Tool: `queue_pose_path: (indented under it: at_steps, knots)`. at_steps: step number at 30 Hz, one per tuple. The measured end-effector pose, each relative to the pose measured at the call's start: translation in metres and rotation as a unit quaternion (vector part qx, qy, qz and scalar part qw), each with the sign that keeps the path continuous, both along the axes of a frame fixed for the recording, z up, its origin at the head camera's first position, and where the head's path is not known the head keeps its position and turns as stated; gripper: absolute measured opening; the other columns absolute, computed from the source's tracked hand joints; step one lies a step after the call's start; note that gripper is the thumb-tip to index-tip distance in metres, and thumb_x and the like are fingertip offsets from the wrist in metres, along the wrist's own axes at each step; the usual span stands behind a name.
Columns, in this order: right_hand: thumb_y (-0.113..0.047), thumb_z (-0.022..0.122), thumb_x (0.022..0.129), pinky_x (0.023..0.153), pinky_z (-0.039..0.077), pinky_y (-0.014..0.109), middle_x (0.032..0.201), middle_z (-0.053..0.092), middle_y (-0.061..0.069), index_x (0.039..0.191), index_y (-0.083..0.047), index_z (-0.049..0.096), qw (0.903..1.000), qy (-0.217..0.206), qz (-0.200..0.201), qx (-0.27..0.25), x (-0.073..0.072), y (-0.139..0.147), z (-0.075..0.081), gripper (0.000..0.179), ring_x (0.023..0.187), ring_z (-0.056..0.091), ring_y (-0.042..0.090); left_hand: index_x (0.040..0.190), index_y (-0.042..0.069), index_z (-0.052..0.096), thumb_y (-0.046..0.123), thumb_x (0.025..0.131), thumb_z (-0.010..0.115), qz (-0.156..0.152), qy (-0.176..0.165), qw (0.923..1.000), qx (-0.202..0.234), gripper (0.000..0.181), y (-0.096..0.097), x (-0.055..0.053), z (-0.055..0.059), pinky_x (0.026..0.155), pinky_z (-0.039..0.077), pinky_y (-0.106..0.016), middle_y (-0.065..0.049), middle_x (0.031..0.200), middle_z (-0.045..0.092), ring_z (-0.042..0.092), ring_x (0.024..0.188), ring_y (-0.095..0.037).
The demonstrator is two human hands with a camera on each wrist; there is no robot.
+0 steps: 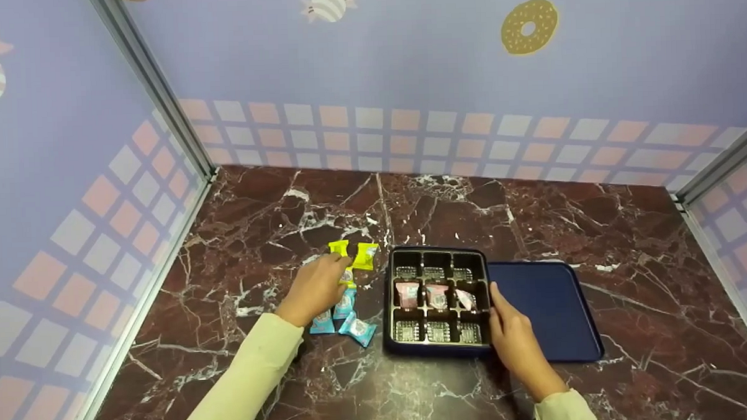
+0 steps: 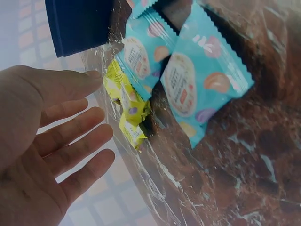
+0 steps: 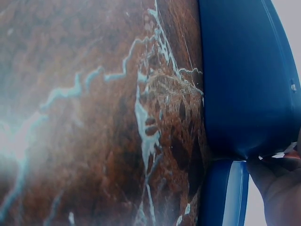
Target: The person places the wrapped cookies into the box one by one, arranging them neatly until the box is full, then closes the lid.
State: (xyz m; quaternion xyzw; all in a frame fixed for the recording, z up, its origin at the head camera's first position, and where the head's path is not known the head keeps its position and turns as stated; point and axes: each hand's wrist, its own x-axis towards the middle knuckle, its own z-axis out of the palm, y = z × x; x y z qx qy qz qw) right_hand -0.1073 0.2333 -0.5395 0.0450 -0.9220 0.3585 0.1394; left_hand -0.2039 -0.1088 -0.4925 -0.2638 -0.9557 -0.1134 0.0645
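Above a small group of wrapped sweets, my left hand (image 1: 317, 283) reaches toward the yellow packets (image 1: 366, 255). Its fingers are loosely extended and apart in the left wrist view, the thumb close to a yellow packet (image 2: 134, 104); nothing shows in its grasp. Light-blue packets (image 1: 358, 329) lie nearer me, partly hidden by this hand. A dark blue box (image 1: 437, 351) with a gold-edged compartment tray stands to the right; its middle row holds pink packets (image 1: 437, 296). My right hand (image 1: 517, 332) holds the box's right side, fingers at the rim.
A dark blue lid (image 1: 545, 310) lies flat against the right of the box, on a dark red marbled table (image 1: 293, 387). Lilac panels with printed sweets (image 1: 406, 66) enclose the back and both sides.
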Motion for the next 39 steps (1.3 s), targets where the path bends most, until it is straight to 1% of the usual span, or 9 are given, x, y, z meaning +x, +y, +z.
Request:
queue_pose_path:
  at_steps: [7,15,22,25,29,32,36,39]
  knots:
    - [0.008,0.051,0.092,0.1,0.045,0.052,0.136,0.051,0.029,0.141,0.008,0.041,1.0,0.001,0.003,-0.001,0.0,0.0,0.0,0.05,0.122,0.054,0.042,0.115,0.002,0.065,0.008,0.079,0.077,0.001,-0.003,1.0,-0.004,0.038,0.001,-0.004,-0.003,0.069,0.057,-0.042,-0.014,0.103,0.066,0.066,0.087,-0.03]
    - [0.007,0.05,0.092,0.1,0.045,0.052,0.135,0.051,0.029,0.141,0.008,0.041,1.0,0.002,0.004,0.001,0.0,0.0,0.0,0.049,0.122,0.054,0.042,0.114,0.003,0.066,0.003,0.082,0.071,0.004,-0.012,0.9996,-0.024,0.033,0.003,-0.011,-0.008,0.064,0.055,-0.04,-0.014,0.099,0.066,0.066,0.083,-0.029]
    - [0.008,0.05,0.092,0.098,0.046,0.053,0.134,0.052,0.03,0.14,0.009,0.041,1.0,0.003,0.003,0.008,0.0,0.0,0.0,0.049,0.121,0.055,0.042,0.105,0.001,0.068,-0.004,0.08,0.066,-0.008,0.018,0.9997,-0.018,0.025,0.004,-0.013,-0.012,0.055,0.052,-0.04,-0.014,0.089,0.064,0.063,0.074,-0.029]
    - [0.008,0.05,0.092,0.098,0.046,0.053,0.134,0.052,0.03,0.14,0.009,0.041,1.0,0.003,0.002,0.008,0.0,0.0,0.0,0.049,0.12,0.055,0.042,0.103,0.001,0.068,-0.006,0.08,0.066,-0.011,0.019,0.9996,-0.016,0.024,0.004,-0.014,-0.013,0.055,0.052,-0.041,-0.015,0.087,0.064,0.063,0.073,-0.029]
    - [0.007,0.051,0.092,0.098,0.046,0.053,0.134,0.052,0.029,0.141,0.008,0.041,1.0,0.004,0.0,0.006,0.0,0.001,-0.001,0.049,0.12,0.055,0.042,0.106,0.001,0.068,-0.004,0.08,0.068,-0.01,0.017,0.9996,-0.02,0.027,0.004,-0.016,-0.014,0.057,0.053,-0.041,-0.015,0.09,0.065,0.063,0.075,-0.029]
    - [0.007,0.05,0.093,0.099,0.046,0.053,0.135,0.052,0.029,0.141,0.008,0.041,1.0,0.002,0.0,0.006,0.0,0.001,-0.001,0.05,0.121,0.055,0.042,0.107,0.002,0.068,-0.004,0.079,0.068,-0.004,0.019,0.9995,-0.025,0.028,0.004,-0.017,-0.015,0.059,0.053,-0.042,-0.014,0.09,0.065,0.063,0.075,-0.029]
    - [0.007,0.051,0.093,0.099,0.045,0.053,0.135,0.052,0.029,0.141,0.007,0.041,1.0,0.0,0.0,0.005,0.0,0.001,-0.002,0.05,0.121,0.055,0.042,0.104,0.003,0.068,-0.005,0.079,0.066,0.004,0.018,0.9994,-0.028,0.027,0.004,-0.019,-0.017,0.061,0.053,-0.045,-0.013,0.089,0.065,0.063,0.074,-0.03]
    - [0.007,0.051,0.092,0.099,0.045,0.053,0.134,0.052,0.03,0.141,0.008,0.042,1.0,0.005,-0.001,0.004,0.0,0.0,-0.002,0.049,0.12,0.055,0.043,0.105,0.003,0.068,-0.004,0.08,0.066,0.007,0.011,0.9995,-0.028,0.026,0.005,-0.019,-0.017,0.063,0.054,-0.045,-0.014,0.09,0.065,0.064,0.076,-0.031]
